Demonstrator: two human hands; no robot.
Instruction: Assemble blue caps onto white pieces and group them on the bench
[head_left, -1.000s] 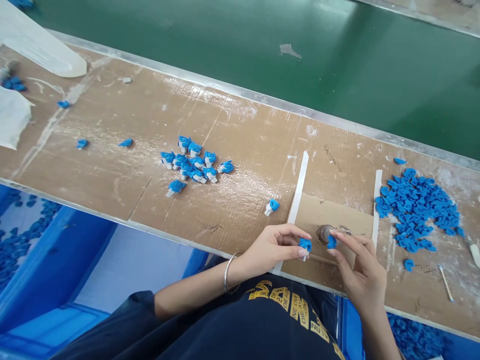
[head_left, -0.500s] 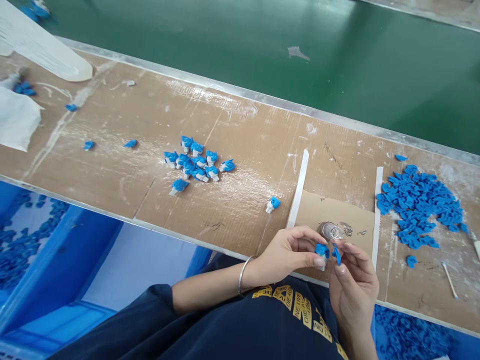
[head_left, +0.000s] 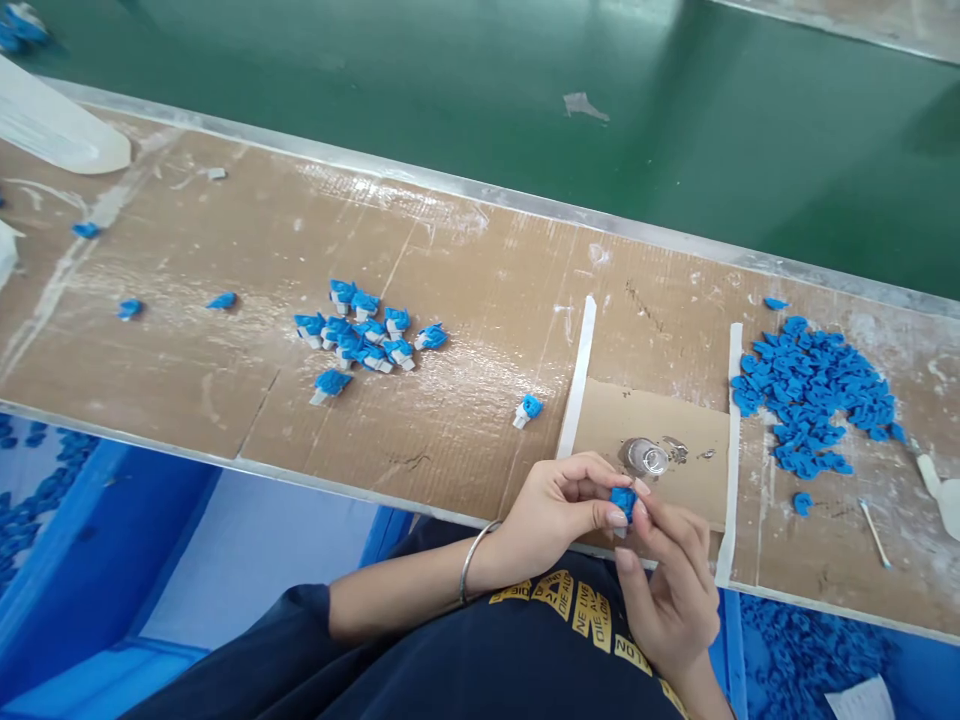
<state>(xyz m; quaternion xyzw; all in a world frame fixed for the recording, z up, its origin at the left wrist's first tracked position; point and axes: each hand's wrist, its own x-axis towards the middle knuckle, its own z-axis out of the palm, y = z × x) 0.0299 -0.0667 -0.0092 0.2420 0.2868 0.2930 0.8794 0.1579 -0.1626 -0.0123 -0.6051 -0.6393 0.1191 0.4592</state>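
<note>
My left hand [head_left: 555, 505] and my right hand [head_left: 667, 585] meet at the near edge of the cardboard-covered bench [head_left: 450, 280], both pinching one small blue plastic part [head_left: 622, 500] between their fingertips. A silver bangle sits on my left wrist. Just beyond the fingers stands a small clear round dish [head_left: 646, 457] on a cardboard pad [head_left: 690, 490]. A heap of loose blue parts [head_left: 814, 395] lies to the right. A cluster of blue-and-white assembled pieces [head_left: 364, 335] lies to the left, with one single piece [head_left: 527, 410] closer to my hands.
A green conveyor belt [head_left: 525, 90] runs along the far side behind a metal rail. A cotton swab [head_left: 874, 533] and a white bottle tip [head_left: 941, 490] lie at the right. Blue bins [head_left: 67, 530] with more blue parts sit below the bench. Stray blue bits [head_left: 129, 308] lie far left.
My hands have come together: the separate blue bit in my right fingers now meets the part in my left. The view has shifted slightly right.
</note>
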